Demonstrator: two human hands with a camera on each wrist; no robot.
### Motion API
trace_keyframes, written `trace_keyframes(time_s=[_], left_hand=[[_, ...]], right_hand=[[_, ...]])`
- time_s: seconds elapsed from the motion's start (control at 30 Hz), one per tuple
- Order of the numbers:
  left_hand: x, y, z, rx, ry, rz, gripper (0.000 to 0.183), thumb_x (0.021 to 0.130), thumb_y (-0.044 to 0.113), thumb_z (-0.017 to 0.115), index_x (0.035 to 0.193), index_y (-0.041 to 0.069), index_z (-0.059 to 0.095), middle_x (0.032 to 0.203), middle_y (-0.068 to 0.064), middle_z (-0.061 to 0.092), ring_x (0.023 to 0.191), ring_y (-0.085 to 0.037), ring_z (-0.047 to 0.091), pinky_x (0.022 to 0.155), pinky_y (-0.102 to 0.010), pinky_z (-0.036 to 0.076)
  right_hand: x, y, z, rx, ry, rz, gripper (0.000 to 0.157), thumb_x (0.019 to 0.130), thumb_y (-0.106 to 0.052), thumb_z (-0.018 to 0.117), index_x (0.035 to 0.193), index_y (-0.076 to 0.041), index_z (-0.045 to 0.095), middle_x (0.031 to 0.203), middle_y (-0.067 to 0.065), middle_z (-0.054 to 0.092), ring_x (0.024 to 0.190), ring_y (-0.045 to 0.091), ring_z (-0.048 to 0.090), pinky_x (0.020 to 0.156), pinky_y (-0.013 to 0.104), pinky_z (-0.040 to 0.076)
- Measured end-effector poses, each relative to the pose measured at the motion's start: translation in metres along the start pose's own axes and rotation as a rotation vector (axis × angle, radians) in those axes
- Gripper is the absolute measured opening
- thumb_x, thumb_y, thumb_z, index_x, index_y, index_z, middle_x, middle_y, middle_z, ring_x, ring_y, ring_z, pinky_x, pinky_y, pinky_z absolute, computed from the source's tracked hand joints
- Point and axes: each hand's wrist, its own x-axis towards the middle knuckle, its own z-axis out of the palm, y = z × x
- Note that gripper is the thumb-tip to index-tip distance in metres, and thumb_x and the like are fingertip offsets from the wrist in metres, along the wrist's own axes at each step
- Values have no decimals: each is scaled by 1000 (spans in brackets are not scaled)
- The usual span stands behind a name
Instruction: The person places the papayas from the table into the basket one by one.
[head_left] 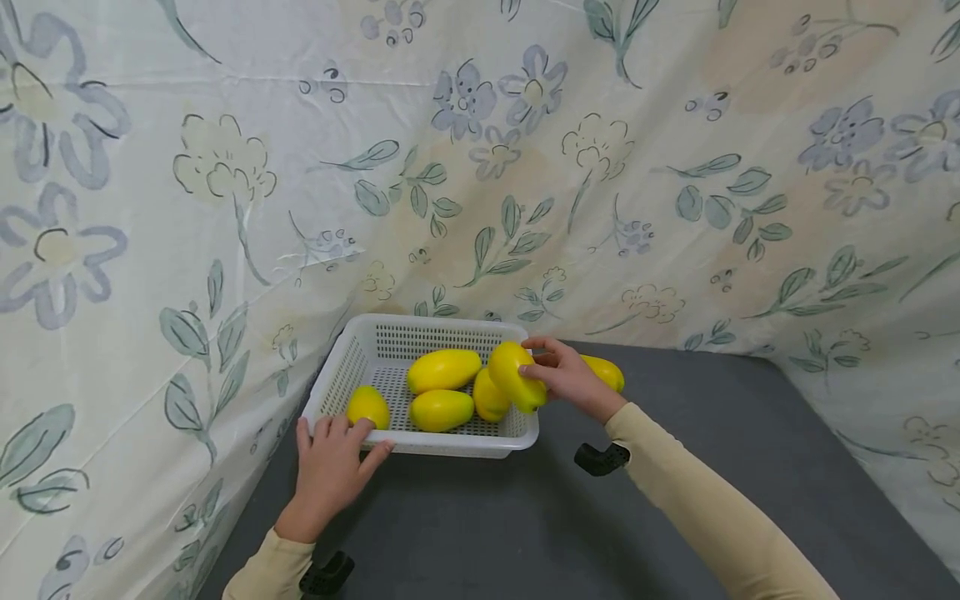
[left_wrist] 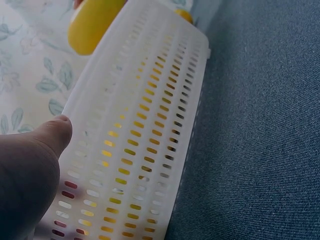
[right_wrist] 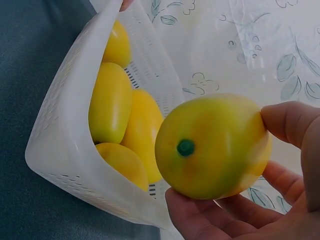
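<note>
A yellow mango [head_left: 516, 377] with a greenish tint is held in my right hand [head_left: 573, 379] above the right end of a white plastic basket [head_left: 465, 444]. The right wrist view shows the thumb on one side of this mango [right_wrist: 212, 147] and the fingers on the other, its green stem spot facing the camera. My left hand [head_left: 330, 467] grips the basket's near left rim, fingers over the edge and thumb on the outer wall. Inside the basket lie several mangoes [head_left: 442, 371], one of them [head_left: 367, 407] right by the left fingertips.
Another mango [head_left: 603, 373] lies on the dark grey table [head_left: 480, 525] right of the basket, partly hidden behind my right hand. A floral cloth [head_left: 480, 208] hangs behind the table and along both sides, close to the basket's back and left.
</note>
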Motion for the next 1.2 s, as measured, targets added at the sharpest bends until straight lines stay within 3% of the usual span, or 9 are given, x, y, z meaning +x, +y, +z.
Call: trace_keyframes(time_s=[0.53, 0.93, 1.2], left_hand=[[0, 0, 1, 3, 3, 1, 38, 91, 43, 73, 109, 10, 70, 100, -19, 60, 110, -46, 50, 109, -78, 18], [0, 1, 0, 1, 4, 2, 37, 92, 44, 72, 109, 11, 70, 102, -19, 60, 112, -46, 50, 110, -78, 18], [-2, 0, 2, 6, 29, 16, 37, 92, 44, 72, 108, 11, 70, 99, -19, 60, 110, -46, 51, 108, -78, 20]], right_hand=[[0, -1, 1, -33, -23, 0, 56, 100, -27, 64, 149, -14, 42, 151, 23, 49, 127, 39, 59, 88, 48, 61], [-4, 6, 0, -36, 10, 1, 59, 101, -25, 63, 152, -8, 39, 149, 24, 50, 126, 40, 61, 92, 52, 59], [-6, 9, -3, -31, 2, -7, 57, 101, -23, 62, 151, -6, 40, 146, 24, 53, 122, 38, 63, 89, 49, 61]])
